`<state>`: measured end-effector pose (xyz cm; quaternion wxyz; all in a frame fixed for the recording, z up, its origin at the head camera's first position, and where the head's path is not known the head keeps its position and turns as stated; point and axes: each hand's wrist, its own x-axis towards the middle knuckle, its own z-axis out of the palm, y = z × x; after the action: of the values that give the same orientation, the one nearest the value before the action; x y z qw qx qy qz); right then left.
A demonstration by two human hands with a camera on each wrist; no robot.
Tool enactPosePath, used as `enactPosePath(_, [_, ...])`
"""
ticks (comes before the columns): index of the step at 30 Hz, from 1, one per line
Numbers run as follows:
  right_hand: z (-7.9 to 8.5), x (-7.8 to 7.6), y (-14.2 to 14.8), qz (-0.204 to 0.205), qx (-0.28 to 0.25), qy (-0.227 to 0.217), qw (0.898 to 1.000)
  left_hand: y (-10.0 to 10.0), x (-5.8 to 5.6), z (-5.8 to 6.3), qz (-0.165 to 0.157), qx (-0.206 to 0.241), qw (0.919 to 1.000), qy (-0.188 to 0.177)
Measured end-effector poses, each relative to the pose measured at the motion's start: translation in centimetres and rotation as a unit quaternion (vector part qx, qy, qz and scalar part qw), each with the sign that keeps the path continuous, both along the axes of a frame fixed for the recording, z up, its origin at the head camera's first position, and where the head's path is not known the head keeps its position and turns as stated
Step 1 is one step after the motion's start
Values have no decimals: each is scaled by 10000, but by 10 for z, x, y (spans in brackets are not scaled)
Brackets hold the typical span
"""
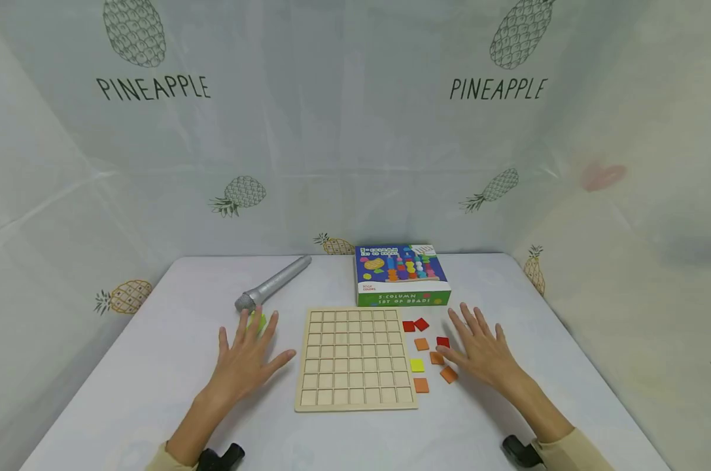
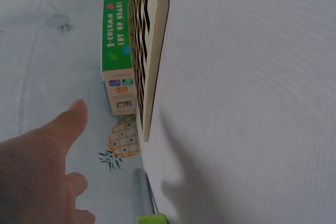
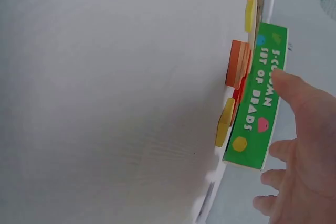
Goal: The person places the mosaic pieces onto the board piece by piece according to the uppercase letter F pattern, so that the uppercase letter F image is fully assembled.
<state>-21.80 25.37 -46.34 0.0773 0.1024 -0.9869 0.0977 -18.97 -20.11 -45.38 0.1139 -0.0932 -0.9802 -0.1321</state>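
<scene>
My left hand hovers over the table left of a wooden grid board, fingers spread and holding nothing. Just past its fingertips lies a lime-green tile, partly covered by the fingers. On the board's other side, my right hand is spread above the table, also holding nothing. Between it and the board are scattered red tiles, orange tiles and a yellow tile. In the right wrist view, another yellow tile stands out near the box; the right hand seems to hide it from the head view.
Behind the board sits a blue and green bead-set box. A silver microphone lies at the back left, beyond the left fingers. The white table meets a pineapple-print curtain at the back and sides.
</scene>
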Motion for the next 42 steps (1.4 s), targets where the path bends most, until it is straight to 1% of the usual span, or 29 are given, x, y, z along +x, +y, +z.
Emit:
enactPosePath(5, [2, 0, -2, 82, 89, -137, 9998, 3, -2, -5, -129, -44, 9996, 235])
enactPosePath(11, [3, -2, -3, 165, 92, -8, 9998, 8, -8, -7, -365, -8, 9961, 798])
enactPosePath(13, [3, -5, -3, 216, 36, 42, 9998, 10, -10, -7, -394, 63, 9955, 864])
enactPosePath(14, [2, -6, -3, 239, 21, 48, 9997, 10, -11, -8, -418, 122, 9955, 841])
enactPosePath(16, [2, -9, -2, 292, -18, 7, 9996, 12, -13, -8, -472, 324, 9959, 694])
enactPosePath(19, [3, -13, -2, 409, -112, -160, 9990, 15, -18, -9, -526, 646, 9960, 336])
enactPosePath(21, [5, -15, -2, 462, -187, -326, 9982, 17, -23, -12, -494, 890, 9948, 51])
enactPosePath(24, [5, -18, -2, 487, -235, -484, 9974, 18, -27, -16, -405, 1079, 9931, -209])
enactPosePath(27, [3, -22, -2, 448, -242, -501, 9974, 20, -29, -18, -412, 1352, 9886, -523])
enactPosePath(31, [2, -24, 0, 429, -353, -475, 9973, 22, -30, -16, -580, 1712, 9790, -947])
enactPosePath(33, [2, -25, 1, 439, -434, -489, 9969, 22, -31, -16, -698, 1797, 9757, -1046])
enactPosePath(39, [2, -27, 0, 502, -522, -522, 9960, 26, -32, -12, -1155, 2070, 9622, -1339])
enactPosePath(42, [2, -28, 0, 542, -479, -524, 9960, 27, -31, -11, -1249, 2145, 9581, -1429])
